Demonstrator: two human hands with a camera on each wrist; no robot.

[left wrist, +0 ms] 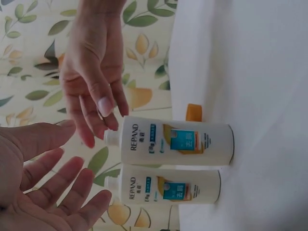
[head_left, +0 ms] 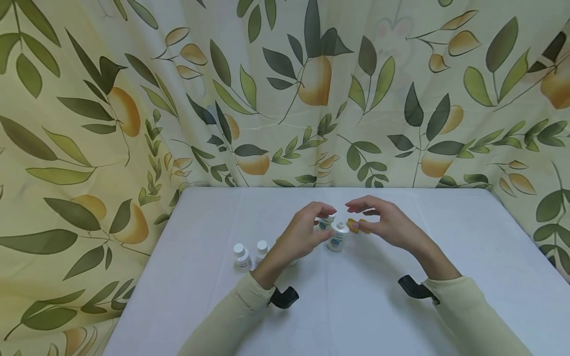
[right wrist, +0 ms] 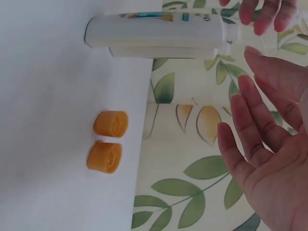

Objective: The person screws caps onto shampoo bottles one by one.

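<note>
Two white shampoo bottles stand upright side by side, the nearer one (head_left: pixel 337 243) in full view and the farther one (head_left: pixel 323 224) partly behind my left hand (head_left: pixel 303 232). Each shows a bare white neck in the left wrist view. Relaxed, spread fingers of that hand hover beside the bottles, holding nothing. On the other side, my right hand (head_left: pixel 389 223) is raised near the bottle tops with loosely bent fingers and nothing in its grasp. Below it, two orange caps (right wrist: pixel 110 124) lie close together on the white table, to the right of the bottles.
Small white bottles with white tops (head_left: pixel 242 259) stand left of my left forearm, some partly hidden by it. A white cloth covers the table (head_left: pixel 450 232). Behind its far edge hangs a leaf-and-fruit patterned curtain (head_left: pixel 285 133).
</note>
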